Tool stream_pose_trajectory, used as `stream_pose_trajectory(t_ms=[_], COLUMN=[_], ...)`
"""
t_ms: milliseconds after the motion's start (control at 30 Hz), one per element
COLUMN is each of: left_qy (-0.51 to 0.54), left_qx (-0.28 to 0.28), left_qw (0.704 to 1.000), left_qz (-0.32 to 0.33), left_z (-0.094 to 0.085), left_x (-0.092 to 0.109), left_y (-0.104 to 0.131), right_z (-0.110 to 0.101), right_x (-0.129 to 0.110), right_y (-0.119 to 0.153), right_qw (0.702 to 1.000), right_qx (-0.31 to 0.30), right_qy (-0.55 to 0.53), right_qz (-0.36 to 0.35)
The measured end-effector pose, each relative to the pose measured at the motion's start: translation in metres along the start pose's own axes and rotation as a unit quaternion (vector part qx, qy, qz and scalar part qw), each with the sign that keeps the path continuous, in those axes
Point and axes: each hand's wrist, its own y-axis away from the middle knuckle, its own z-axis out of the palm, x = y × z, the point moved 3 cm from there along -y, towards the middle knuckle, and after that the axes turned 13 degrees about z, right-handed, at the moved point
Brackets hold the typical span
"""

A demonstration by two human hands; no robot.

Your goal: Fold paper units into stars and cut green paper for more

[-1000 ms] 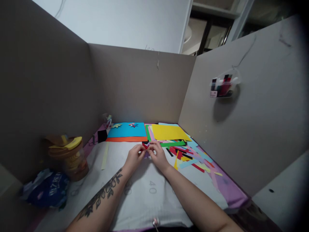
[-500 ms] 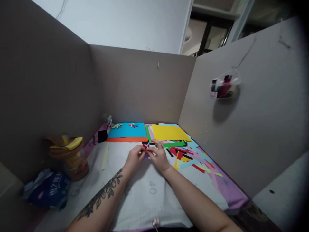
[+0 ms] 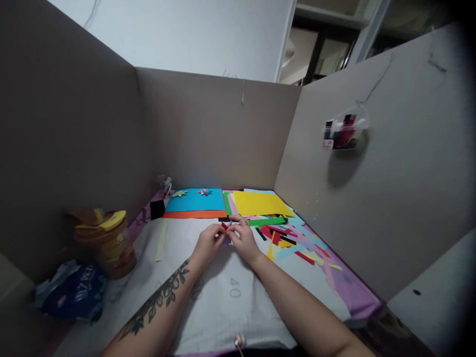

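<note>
My left hand [image 3: 208, 241] and my right hand [image 3: 242, 241] meet over the middle of the white sheet [image 3: 208, 317]. Between their fingertips is a small folded paper piece [image 3: 226, 239] in red and purple, pinched from both sides. My fingers cover much of it, so its full shape is hidden. Beyond the hands, a blue paper sheet [image 3: 193, 204] carries a pale yellow paper star [image 3: 180, 193] and a red, blue and white paper star [image 3: 205, 192]. A pale green paper strip [image 3: 161, 241] lies left of my left hand.
Many coloured paper strips [image 3: 286, 243] are scattered on the right, before a yellow sheet [image 3: 260, 203]. At left stand a brown-lidded tub [image 3: 115, 248] and a blue bag [image 3: 76, 292]. Grey panels [image 3: 215, 134] enclose the table. A clear plastic holder [image 3: 345, 131] hangs on the right panel.
Both hands keep their pinch on the folded paper, with only small finger movements. My right hand's raised fingers have shifted slightly left. The view has moved a little.
</note>
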Motion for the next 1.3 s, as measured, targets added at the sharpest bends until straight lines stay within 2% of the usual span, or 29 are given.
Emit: stream_pose_trajectory(t_ms=[100,200,267,433,600,700,767,900,1067,1167,1300], left_qy=[0.026,0.049,0.081,0.179,0.225,0.258,0.268,0.252,0.100,0.064,0.048], left_qx=[0.017,0.042,0.062,0.073,0.100,0.129,0.128,0.118,0.081,0.058,0.058], left_qw=[0.998,0.995,0.989,0.963,0.941,0.925,0.920,0.936,0.988,0.995,0.996], left_qz=[-0.048,-0.081,-0.104,-0.186,-0.231,-0.249,-0.254,-0.217,-0.089,-0.050,-0.043], left_z=[0.000,0.000,0.000,0.005,0.002,-0.001,-0.002,-0.001,-0.004,-0.005,-0.006], left_x=[-0.003,-0.007,-0.009,-0.013,-0.013,-0.016,-0.018,-0.017,-0.006,-0.002,-0.003], left_y=[0.000,0.000,0.000,0.001,-0.001,-0.001,-0.001,-0.001,-0.001,-0.001,-0.002], right_z=[0.004,0.010,0.012,0.011,0.013,0.018,0.021,0.020,0.015,0.013,0.013], right_x=[0.007,0.016,0.019,0.018,0.022,0.024,0.024,0.027,0.030,0.027,0.024], right_y=[-0.002,-0.003,-0.003,-0.002,-0.001,0.000,0.001,-0.001,-0.003,-0.003,-0.001], right_qw=[0.992,0.966,0.951,0.953,0.944,0.933,0.921,0.920,0.934,0.942,0.952], right_qx=[-0.016,-0.035,-0.045,-0.060,-0.067,-0.112,-0.141,-0.115,-0.061,-0.045,-0.041], right_qy=[-0.096,-0.203,-0.245,-0.228,-0.249,-0.260,-0.277,-0.298,-0.287,-0.272,-0.244], right_qz=[0.076,0.156,0.186,0.190,0.204,0.224,0.237,0.227,0.205,0.190,0.178])
